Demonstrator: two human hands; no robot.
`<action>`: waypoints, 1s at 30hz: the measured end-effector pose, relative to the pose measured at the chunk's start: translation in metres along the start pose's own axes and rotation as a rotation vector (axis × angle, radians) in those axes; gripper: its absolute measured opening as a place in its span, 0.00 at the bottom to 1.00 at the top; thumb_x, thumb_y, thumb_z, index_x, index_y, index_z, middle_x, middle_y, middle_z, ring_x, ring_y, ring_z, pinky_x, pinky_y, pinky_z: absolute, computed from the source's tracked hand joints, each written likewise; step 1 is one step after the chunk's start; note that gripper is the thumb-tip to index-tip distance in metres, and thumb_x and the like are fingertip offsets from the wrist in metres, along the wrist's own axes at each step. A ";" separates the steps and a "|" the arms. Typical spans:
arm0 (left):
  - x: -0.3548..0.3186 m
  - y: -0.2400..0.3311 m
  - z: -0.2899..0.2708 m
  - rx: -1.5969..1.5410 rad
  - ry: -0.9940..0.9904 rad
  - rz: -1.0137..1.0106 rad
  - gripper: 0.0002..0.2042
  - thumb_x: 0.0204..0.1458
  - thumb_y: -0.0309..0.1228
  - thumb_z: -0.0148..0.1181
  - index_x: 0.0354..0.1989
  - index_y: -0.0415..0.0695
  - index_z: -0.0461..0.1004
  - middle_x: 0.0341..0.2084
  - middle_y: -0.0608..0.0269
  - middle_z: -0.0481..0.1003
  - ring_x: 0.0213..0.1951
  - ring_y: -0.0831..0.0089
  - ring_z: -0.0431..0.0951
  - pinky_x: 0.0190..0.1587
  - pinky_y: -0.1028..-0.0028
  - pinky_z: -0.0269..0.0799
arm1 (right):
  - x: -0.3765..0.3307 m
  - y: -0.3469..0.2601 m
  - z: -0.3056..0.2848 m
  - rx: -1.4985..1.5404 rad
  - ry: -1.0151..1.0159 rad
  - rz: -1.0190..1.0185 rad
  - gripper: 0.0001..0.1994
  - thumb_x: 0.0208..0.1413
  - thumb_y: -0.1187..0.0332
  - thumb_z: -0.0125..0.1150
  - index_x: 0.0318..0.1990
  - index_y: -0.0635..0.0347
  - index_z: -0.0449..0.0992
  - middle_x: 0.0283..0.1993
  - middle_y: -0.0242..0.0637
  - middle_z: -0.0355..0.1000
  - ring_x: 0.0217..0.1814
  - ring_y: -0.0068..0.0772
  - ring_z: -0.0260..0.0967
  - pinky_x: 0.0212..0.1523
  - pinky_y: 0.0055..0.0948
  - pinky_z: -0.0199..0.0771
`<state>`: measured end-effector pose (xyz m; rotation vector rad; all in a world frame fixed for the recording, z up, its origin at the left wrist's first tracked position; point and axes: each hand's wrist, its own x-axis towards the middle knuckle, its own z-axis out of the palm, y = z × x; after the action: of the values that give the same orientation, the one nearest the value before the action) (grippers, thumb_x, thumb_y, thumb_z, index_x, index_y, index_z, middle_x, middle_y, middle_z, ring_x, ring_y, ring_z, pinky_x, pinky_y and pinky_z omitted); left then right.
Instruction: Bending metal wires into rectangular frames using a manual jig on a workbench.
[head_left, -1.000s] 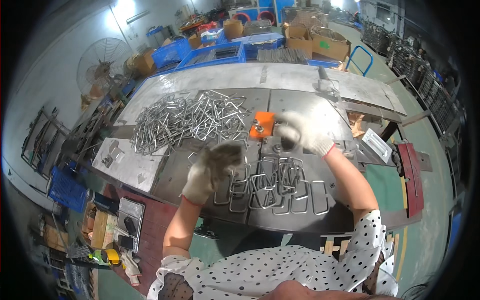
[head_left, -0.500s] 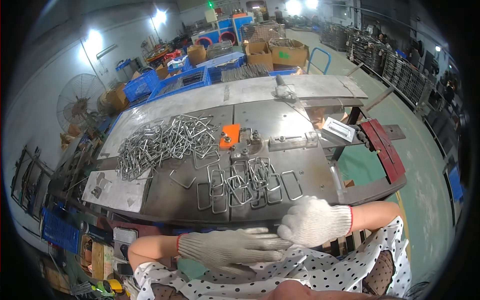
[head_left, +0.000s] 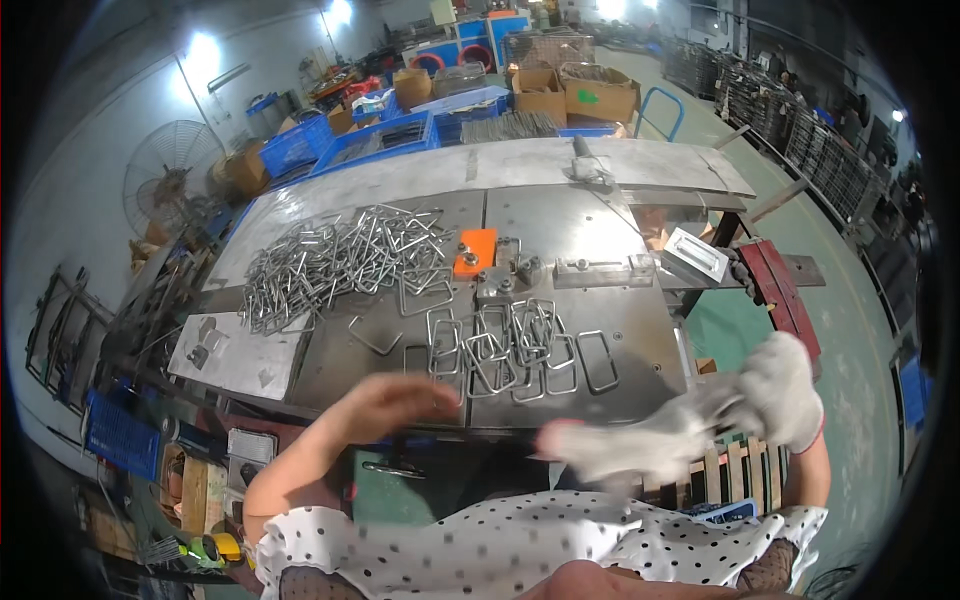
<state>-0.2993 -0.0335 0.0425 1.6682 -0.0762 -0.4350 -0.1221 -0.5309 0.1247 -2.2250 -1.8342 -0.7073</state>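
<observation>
My left hand (head_left: 405, 400) is bare and blurred by motion, over the near edge of the metal table, left of the centre seam; how its fingers are set cannot be made out. A white knitted work glove (head_left: 630, 440) with a red cuff stretches out limp, smeared by motion, from my right hand (head_left: 785, 395). That hand wears a matching glove and is closed on the loose one, to the right of the table's front. Several bent wire rings (head_left: 530, 350), roughly rectangular, lie just beyond my hands. A larger heap of bent wire pieces (head_left: 345, 265) covers the table's left side.
A steel fixture with an orange plate (head_left: 476, 253) and a bar block (head_left: 603, 271) is mounted mid-table. A white rectangular part (head_left: 697, 256) rests at the right, near a red metal piece (head_left: 783, 300). Blue crates (head_left: 375, 145) and cardboard boxes (head_left: 600, 97) stand behind the table.
The glove has come off my left hand, which is now bare and raised toward the table edge. My right hand has moved right and up, carrying the removed glove.
</observation>
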 end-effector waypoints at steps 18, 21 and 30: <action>0.094 0.103 0.217 -0.820 -0.936 1.000 0.43 0.68 0.57 0.45 0.73 0.25 0.53 0.71 0.31 0.59 0.75 0.44 0.55 0.76 0.47 0.49 | -0.026 -0.034 0.080 0.321 0.042 0.153 0.16 0.45 0.51 0.68 0.35 0.51 0.79 0.31 0.36 0.70 0.33 0.50 0.70 0.39 0.47 0.69; 0.069 0.088 0.182 -0.667 -0.822 0.844 0.42 0.68 0.57 0.45 0.73 0.26 0.53 0.71 0.32 0.59 0.75 0.45 0.55 0.75 0.48 0.49 | -0.026 -0.031 0.095 0.408 0.060 0.138 0.15 0.45 0.52 0.67 0.35 0.51 0.79 0.32 0.36 0.71 0.34 0.49 0.71 0.38 0.45 0.70; 0.060 0.078 0.183 -0.575 -0.836 0.845 0.41 0.69 0.56 0.45 0.74 0.29 0.52 0.71 0.35 0.60 0.74 0.49 0.56 0.74 0.51 0.50 | -0.011 -0.044 0.107 0.478 0.019 0.135 0.14 0.38 0.54 0.68 0.29 0.50 0.77 0.28 0.33 0.70 0.33 0.44 0.73 0.37 0.43 0.71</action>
<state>-0.2879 -0.2360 0.0891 0.6909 -1.1186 -0.4123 -0.1398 -0.4860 0.0191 -1.9883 -1.6133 -0.2294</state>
